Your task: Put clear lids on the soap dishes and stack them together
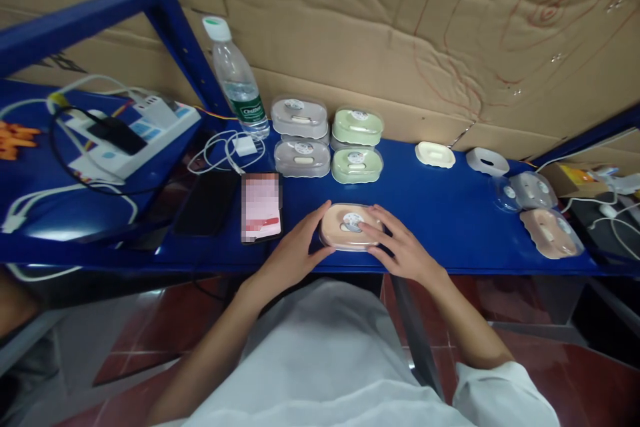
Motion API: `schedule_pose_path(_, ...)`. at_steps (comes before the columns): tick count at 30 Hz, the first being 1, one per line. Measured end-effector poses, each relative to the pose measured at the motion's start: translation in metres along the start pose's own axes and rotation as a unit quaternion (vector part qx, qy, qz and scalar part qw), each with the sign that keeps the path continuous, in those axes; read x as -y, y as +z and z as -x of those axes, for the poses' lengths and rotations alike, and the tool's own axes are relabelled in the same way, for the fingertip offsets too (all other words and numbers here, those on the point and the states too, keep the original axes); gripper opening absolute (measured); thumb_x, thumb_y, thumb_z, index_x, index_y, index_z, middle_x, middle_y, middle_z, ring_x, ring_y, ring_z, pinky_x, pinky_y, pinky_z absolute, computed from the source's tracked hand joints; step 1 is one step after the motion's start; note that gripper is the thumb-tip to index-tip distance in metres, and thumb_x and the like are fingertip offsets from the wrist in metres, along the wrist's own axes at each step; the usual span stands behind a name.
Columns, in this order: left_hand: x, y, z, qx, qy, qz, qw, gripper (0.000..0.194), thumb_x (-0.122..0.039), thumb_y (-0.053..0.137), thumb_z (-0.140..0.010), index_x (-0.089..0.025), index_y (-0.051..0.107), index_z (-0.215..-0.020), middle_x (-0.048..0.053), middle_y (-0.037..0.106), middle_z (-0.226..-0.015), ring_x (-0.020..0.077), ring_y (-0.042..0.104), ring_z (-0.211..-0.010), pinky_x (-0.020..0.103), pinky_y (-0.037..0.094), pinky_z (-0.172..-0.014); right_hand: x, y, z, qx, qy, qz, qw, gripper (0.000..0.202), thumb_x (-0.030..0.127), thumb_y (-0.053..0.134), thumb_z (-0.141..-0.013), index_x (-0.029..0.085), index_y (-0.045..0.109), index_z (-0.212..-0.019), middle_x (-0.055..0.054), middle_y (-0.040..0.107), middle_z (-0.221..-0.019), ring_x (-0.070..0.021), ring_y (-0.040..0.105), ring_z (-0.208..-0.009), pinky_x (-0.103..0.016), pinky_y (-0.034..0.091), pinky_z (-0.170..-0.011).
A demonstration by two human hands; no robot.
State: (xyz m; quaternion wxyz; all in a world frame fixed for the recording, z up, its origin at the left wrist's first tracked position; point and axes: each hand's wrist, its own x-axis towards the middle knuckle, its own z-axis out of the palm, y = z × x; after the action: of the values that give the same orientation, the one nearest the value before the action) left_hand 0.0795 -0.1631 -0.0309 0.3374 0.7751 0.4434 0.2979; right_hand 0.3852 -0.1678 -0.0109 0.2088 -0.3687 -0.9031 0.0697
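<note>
A peach-coloured oval plastic box (335, 219) with a clear lid and a round sticker rests at the front of the blue shelf, between my hands. My left hand (305, 243) grips its left end, thumb at the near side and fingers toward the far side. My right hand (400, 243) holds the right end, with one finger lying over the lid by the sticker. Just behind it stand two stacks of similar lidded boxes, a grey box (303, 159) at the left and a green box (357, 165) beside it.
Left of my hands lie a lit phone (261, 207), a dark phone (206, 205) and a white charger (245, 145). A water bottle (240, 87) and power strip (150, 133) stand farther back. Rightward are a cream tray (435, 155), a whitish cover (487, 162) and a pink box (550, 233).
</note>
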Motion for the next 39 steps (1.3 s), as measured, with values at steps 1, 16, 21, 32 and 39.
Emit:
schedule_pose_path(1,0.000,-0.001,0.000,-0.002,0.004,-0.005,1.000,0.081,-0.028,0.070,-0.102,-0.031,0.029,-0.172,0.011,0.041,-0.176,0.0265,0.043,-0.162,0.046,0.038,-0.133,0.000,0.001,0.000,-0.001,-0.001,0.002,1.000,0.056,0.033,0.059,-0.110,0.030,0.049,-0.165,-0.013,0.042,-0.175,-0.0328,0.033,-0.166,-0.061,0.046,-0.128)
schedule_pose_path(16,0.002,0.007,-0.002,-0.055,0.022,-0.079,0.995,0.079,-0.034,0.078,-0.098,-0.029,0.039,-0.167,0.012,0.053,-0.168,0.0289,0.053,-0.154,0.049,0.046,-0.128,0.001,0.011,0.000,-0.035,0.003,0.004,0.999,0.077,0.034,0.069,-0.105,0.035,0.034,-0.173,-0.012,0.036,-0.178,-0.0301,0.039,-0.163,-0.052,0.048,-0.128)
schedule_pose_path(21,0.008,-0.052,-0.047,-0.108,0.044,-0.091,0.989,0.082,-0.050,0.082,-0.093,-0.024,0.049,-0.163,0.013,0.059,-0.162,0.0341,0.060,-0.146,0.054,0.047,-0.126,-0.022,-0.014,-0.074,-0.032,-0.020,-0.007,0.999,0.071,0.041,0.066,-0.107,0.036,0.037,-0.172,-0.007,0.033,-0.180,-0.0296,0.037,-0.164,-0.054,0.044,-0.131)
schedule_pose_path(32,0.062,-0.129,-0.113,-0.111,0.011,-0.083,0.990,0.091,-0.060,0.079,-0.085,-0.017,0.049,-0.160,0.017,0.060,-0.158,0.0345,0.066,-0.134,0.054,0.057,-0.115,-0.067,0.022,-0.206,-0.015,-0.058,-0.007,0.998,0.078,0.048,0.063,-0.107,0.018,0.033,-0.173,-0.015,0.032,-0.179,-0.0301,0.027,-0.169,-0.056,0.028,-0.137)
schedule_pose_path(39,0.068,-0.127,-0.102,-0.121,0.036,-0.148,0.981,0.100,-0.069,0.071,-0.093,-0.015,0.036,-0.168,0.023,0.039,-0.173,0.0424,0.038,-0.161,0.061,0.038,-0.130,-0.141,-0.039,-0.125,-0.094,0.070,0.038,0.992,0.075,0.061,0.042,-0.111,0.018,0.032,-0.173,-0.017,0.043,-0.174,-0.0338,0.044,-0.160,-0.059,0.036,-0.131)
